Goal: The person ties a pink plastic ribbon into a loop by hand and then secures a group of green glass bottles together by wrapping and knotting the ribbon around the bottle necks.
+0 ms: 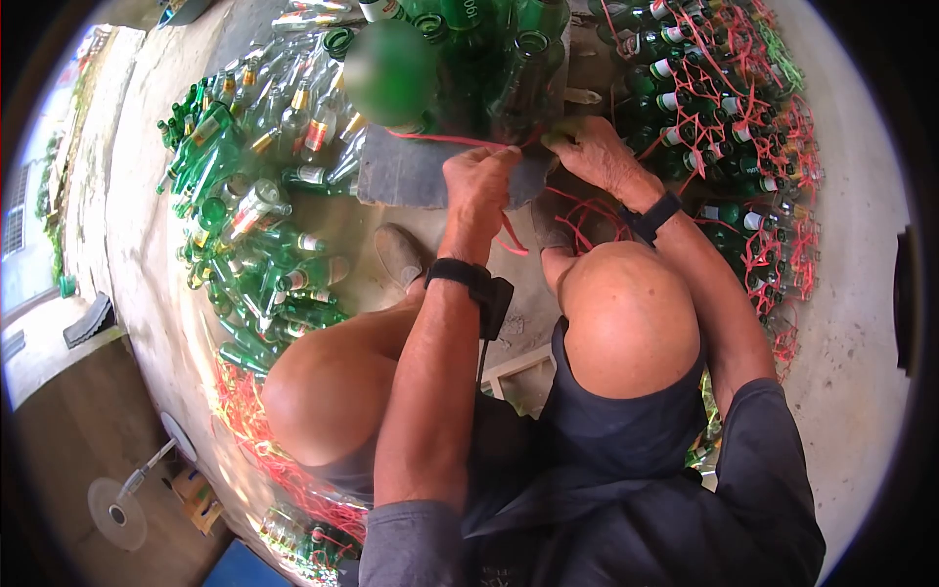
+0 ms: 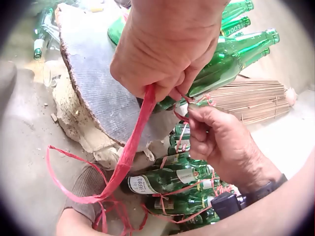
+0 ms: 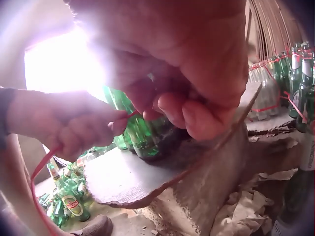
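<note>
A cluster of upright green glass bottles (image 1: 523,83) stands on a dark, rough-edged board (image 1: 401,184). Red plastic twine (image 1: 430,139) runs along the near side of the cluster, low against the bottles. My left hand (image 1: 477,186) grips this twine with curled fingers at the board's near edge, and a loose tail (image 2: 132,142) hangs below the fist. Just to the right, my right hand (image 1: 599,155) pinches another part of the twine between thumb and fingers. A short red stretch (image 3: 132,114) shows between the two hands. The hands hide part of the bottle bases.
Loose empty bottles (image 1: 259,210) lie heaped on the left. Bundles of bottles (image 1: 724,127) tied with red twine stand at the right. Below the board are a pale rough support (image 3: 197,196), a shoe (image 1: 399,254) and more loose twine (image 1: 587,215). A fan (image 1: 117,514) stands at lower left.
</note>
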{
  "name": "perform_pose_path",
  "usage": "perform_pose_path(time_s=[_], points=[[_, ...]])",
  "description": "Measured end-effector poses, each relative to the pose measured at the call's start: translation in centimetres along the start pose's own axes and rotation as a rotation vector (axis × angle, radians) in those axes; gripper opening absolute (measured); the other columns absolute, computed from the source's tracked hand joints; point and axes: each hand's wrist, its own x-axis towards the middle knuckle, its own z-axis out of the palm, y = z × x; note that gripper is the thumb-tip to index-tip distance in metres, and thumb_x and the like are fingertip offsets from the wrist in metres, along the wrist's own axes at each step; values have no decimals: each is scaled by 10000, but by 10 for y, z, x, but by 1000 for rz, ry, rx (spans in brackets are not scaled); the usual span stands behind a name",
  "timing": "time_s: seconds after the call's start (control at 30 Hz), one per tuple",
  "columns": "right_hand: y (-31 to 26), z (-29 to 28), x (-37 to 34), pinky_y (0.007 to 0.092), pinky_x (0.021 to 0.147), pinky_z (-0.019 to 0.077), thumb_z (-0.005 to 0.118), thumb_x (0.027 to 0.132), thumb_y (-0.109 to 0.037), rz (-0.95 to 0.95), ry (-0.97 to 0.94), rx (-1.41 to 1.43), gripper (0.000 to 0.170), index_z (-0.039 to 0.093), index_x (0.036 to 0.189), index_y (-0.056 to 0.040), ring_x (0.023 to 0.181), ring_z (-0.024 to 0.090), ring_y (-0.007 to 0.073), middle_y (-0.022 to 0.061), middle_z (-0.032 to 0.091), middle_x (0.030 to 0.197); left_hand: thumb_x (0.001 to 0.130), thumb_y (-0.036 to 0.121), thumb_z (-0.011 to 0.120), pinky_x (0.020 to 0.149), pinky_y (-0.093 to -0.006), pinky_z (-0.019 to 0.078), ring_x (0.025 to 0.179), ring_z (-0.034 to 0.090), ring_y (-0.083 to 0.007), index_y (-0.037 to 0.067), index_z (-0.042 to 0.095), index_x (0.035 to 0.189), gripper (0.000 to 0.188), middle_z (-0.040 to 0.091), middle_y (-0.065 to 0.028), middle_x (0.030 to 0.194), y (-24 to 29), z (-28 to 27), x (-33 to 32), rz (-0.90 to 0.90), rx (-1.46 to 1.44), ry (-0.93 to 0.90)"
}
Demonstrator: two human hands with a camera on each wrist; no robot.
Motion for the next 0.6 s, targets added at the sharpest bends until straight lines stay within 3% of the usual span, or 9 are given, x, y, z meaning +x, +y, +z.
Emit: perform_pose_path(time_s=[0.07, 0.33, 0.5, 0.6], points=[[2, 2, 2, 499, 680, 520, 591, 886, -218, -1, 13, 16, 196, 696, 861, -55, 806, 651, 441, 210, 678, 837, 877, 129, 767, 457, -259, 362, 516, 477, -93, -61, 714, 980, 223, 581, -10, 683, 0, -3, -1, 43, 20, -4], [-3, 12, -8, 520, 735, 533, 589, 898, -247, 59, 15, -50, 228, 699, 883, -48, 837, 662, 440, 204, 688, 827, 875, 148, 760, 471, -270, 372, 538, 486, -86, -44, 747, 972, 216, 603, -3, 694, -8, -4, 3, 125, 116, 34], [-3, 16, -15, 534, 786, 533, 585, 908, -258, 137, -39, -35, 264, 706, 890, -23, 888, 658, 445, 251, 674, 995, 878, 155, 752, 472, -264, 361, 538, 479, -82, -48, 752, 991, 232, 600, 4, 692, -14, -3, 7, 242, 126, 36], [-7, 15, -17, 530, 809, 536, 600, 903, -254, 95, 13, -177, 256, 724, 903, -30, 926, 650, 436, 231, 649, 1040, 877, 162, 753, 469, -261, 351, 532, 467, -76, -55, 749, 1000, 250, 593, 9, 686, -16, -2, 6, 171, 100, 21]])
